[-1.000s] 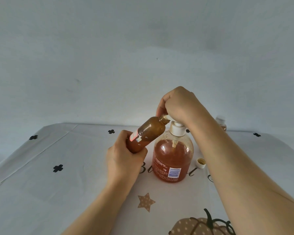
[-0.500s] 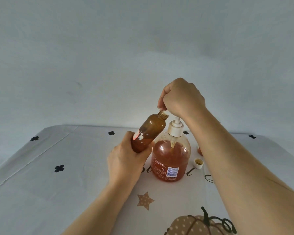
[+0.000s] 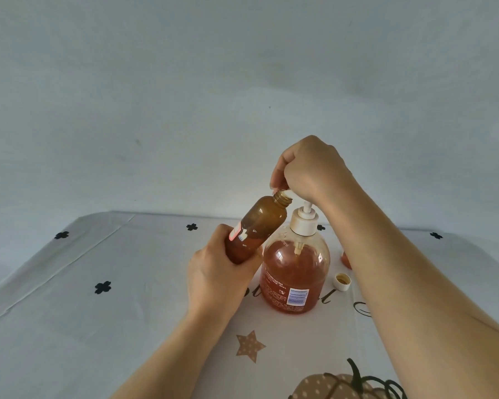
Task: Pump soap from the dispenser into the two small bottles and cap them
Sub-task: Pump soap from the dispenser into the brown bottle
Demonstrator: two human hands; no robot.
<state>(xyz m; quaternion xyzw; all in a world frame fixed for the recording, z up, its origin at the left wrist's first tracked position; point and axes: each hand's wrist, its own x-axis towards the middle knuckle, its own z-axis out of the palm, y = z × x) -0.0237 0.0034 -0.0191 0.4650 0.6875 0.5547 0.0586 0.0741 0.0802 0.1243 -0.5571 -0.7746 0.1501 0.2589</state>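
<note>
A clear soap dispenser with orange soap and a white pump stands mid-table. My right hand curls over the pump head, which is up and mostly hidden under the fingers. My left hand grips the lower part of a small amber bottle, tilted with its open threaded neck right under the pump spout. A second small bottle shows only as an orange sliver behind my right forearm. A white cap lies open side up to the right of the dispenser.
The table wears a white cloth printed with black clovers, a star and a pumpkin. A plain pale wall rises close behind the table's far edge.
The pump head has risen from its pressed-down position, and my right hand went up with it. The small bottle stays tilted at the spout and has lifted slightly.
</note>
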